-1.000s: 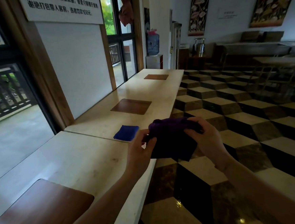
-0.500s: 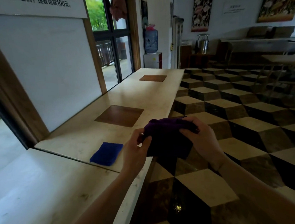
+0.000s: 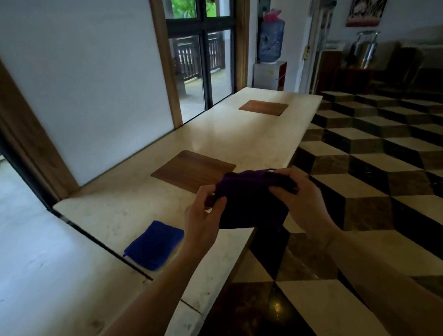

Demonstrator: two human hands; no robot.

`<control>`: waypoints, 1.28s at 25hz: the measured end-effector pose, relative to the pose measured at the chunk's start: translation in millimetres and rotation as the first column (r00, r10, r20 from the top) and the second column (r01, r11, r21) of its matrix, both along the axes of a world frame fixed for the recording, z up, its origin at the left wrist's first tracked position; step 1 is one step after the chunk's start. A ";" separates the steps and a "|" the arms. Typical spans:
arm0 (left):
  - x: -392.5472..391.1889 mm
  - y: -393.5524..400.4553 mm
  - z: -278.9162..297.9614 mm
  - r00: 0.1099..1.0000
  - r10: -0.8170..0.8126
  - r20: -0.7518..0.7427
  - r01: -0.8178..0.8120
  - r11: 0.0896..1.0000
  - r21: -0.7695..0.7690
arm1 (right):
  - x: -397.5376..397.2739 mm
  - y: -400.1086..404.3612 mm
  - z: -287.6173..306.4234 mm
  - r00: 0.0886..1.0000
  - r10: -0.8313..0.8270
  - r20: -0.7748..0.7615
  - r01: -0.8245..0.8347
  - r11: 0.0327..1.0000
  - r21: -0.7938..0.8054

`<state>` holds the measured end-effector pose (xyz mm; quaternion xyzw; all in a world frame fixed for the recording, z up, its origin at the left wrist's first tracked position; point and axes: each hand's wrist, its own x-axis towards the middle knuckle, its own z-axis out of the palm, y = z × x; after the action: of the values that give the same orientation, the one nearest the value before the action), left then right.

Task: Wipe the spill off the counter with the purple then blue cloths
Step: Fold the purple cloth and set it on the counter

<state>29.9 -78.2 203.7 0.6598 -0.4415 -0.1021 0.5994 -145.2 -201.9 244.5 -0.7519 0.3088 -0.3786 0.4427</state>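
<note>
Over on the left, the blue cloth [image 3: 153,245] is lying folded flat on the pale stone counter [image 3: 128,207], near its front edge and just beside the seam where 2 slabs meet; nobody is touching it. Next along, the left hand [image 3: 202,219] is curling its fingers and thumb shut over the left edge of the purple cloth [image 3: 249,200], pinching the fabric. The cloth itself is hanging bunched between both hands, above the counter's front edge and not resting on it. The right hand [image 3: 297,199] is gripping the opposite edge, fingers folded over the top and thumb tucked underneath. Behind the hands, a brown wooden inlay [image 3: 188,169] is sitting flush in the stone. I cannot make out any spill on the surface from here.

The purple cloth is looking soft, light and floppy, sagging wherever it is unsupported, so it would probably handle best gathered into a pad under 1 flat palm.
</note>
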 end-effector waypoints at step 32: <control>50.2 17.6 -84.6 0.375 0.908 -0.189 -0.849 0.418 0.324 | 281.9 -68.0 -108.4 0.390 0.905 -0.170 -0.902 0.412 0.125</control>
<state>80.1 -60.7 119.1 0.8134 0.0984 0.0846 0.5671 136.7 -269.9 136.1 -0.8316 -0.1009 0.0061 0.5461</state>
